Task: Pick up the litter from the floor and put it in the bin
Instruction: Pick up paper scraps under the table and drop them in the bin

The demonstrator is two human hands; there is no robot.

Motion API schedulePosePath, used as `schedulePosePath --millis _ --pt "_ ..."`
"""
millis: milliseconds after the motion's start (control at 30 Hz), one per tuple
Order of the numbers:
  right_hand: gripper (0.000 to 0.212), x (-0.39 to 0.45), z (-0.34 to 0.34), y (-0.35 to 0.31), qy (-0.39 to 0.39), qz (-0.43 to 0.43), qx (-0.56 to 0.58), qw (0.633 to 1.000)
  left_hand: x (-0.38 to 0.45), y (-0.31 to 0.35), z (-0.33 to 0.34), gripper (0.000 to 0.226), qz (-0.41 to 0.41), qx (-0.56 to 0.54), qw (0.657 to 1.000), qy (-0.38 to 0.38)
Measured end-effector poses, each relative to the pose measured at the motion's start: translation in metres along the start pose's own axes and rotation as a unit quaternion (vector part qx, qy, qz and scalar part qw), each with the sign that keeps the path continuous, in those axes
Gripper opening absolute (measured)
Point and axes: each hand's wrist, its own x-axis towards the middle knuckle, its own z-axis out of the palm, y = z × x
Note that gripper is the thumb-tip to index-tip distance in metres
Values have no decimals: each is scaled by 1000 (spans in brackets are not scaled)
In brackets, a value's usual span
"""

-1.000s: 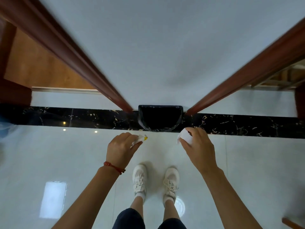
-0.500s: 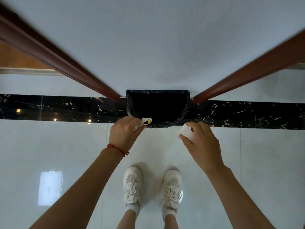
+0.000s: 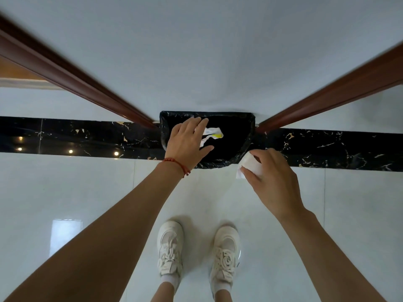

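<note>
Left hand [image 3: 188,142] was over the bin [image 3: 244,149], fingers spread, holding nothing. A white wrapper with a yellow patch [image 3: 212,134] sat just right of its fingertips, inside the black-lined opening; couldn't tell if it was falling or had landed. Right hand [image 3: 271,178] was near the bin's right rim, fingers pinched on a crumpled white paper [image 3: 248,165], not over the opening. Both scraps looked light, soft, crushable: probably no fragility issue, a fingertip pinch anywhere should do. Light stuff could drift, so better to release low over the liner.
</note>
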Motion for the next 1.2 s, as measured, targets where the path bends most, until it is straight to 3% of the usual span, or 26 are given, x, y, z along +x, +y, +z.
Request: schedulePosePath --millis 233,467,700,967,1200 --pt "31 16 15 -16 11 -19 28 999 -56 -11 -23 58 -47 8 998 51" --pt "32 48 47 -54 14 -57 35 998 -104 -27 -36 57 -78 16 996 29" --pt "52 63 57 -63 -27 -70 -30 997 -113 -31 -44 53 -80 15 997 15" --pt "52 1 -2 -49 3 -66 -29 997 -118 -12 -84 55 -71 17 997 0" --pt "55 -56 -83 -38 6 35 -35 999 -135 13 -153 56 -62 58 996 -34"
